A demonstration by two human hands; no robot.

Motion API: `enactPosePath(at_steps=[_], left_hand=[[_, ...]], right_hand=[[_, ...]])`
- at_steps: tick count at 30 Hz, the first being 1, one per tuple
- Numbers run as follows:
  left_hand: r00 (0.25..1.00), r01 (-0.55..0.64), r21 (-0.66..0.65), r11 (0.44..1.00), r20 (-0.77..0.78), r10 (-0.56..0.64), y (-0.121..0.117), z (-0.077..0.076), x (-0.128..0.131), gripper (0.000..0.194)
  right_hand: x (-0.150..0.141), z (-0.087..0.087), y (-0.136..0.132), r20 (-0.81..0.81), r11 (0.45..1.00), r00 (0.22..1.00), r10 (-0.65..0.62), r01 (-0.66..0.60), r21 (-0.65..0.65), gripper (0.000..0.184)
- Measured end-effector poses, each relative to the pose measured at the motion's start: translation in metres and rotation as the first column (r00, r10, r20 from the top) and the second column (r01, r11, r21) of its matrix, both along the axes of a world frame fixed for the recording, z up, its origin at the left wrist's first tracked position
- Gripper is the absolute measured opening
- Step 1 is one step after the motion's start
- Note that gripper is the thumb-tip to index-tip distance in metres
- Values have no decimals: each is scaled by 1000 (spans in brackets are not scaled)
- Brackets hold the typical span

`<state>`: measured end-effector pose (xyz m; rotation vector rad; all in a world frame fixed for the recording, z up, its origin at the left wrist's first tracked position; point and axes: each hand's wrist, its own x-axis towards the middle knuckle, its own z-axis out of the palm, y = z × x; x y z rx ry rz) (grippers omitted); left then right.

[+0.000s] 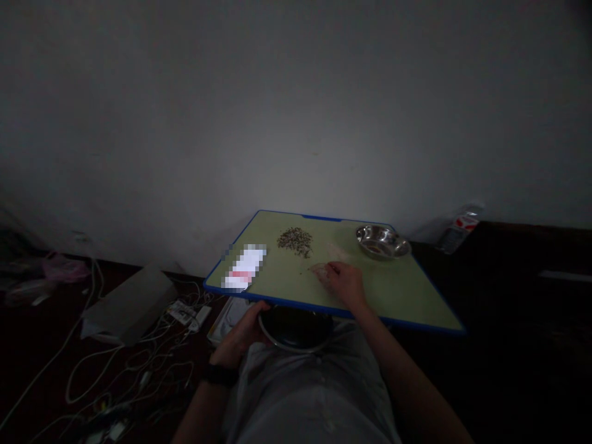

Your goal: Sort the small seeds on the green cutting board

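A pale green board (398, 296) with a blue rim lies in front of me in dim light. On it are a small heap of dark seeds (295, 240) and a steel bowl (382, 241) at the far right. My right hand (343, 282) rests on the board with its fingers curled together over a few pale bits near the middle. My left hand (241, 336), with a dark band at the wrist, grips the rim of a dark round pan (296, 328) held under the board's near edge, above my lap.
A blurred white and pink packet (244, 267) lies on the board's left part. White cables and adapters (139, 370) and a grey box (127, 305) clutter the floor at left. A plastic bottle (459, 229) leans by the wall at right. A bare wall rises behind.
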<state>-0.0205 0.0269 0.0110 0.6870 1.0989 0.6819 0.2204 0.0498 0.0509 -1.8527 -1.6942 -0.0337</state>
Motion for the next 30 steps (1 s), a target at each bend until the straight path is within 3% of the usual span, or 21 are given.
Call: enactPosePath(at_steps=[18,30], left_hand=[[1000,17,5,1000,3,-17,2,-4,-2,20],[1000,6,21,1000,6,-6,2,-7,-2,19]], right_hand=[[11,-3,17,-19,994,997,72,-73,-84,26],[6,6,31,35,976,984,175,-169,-138,24]])
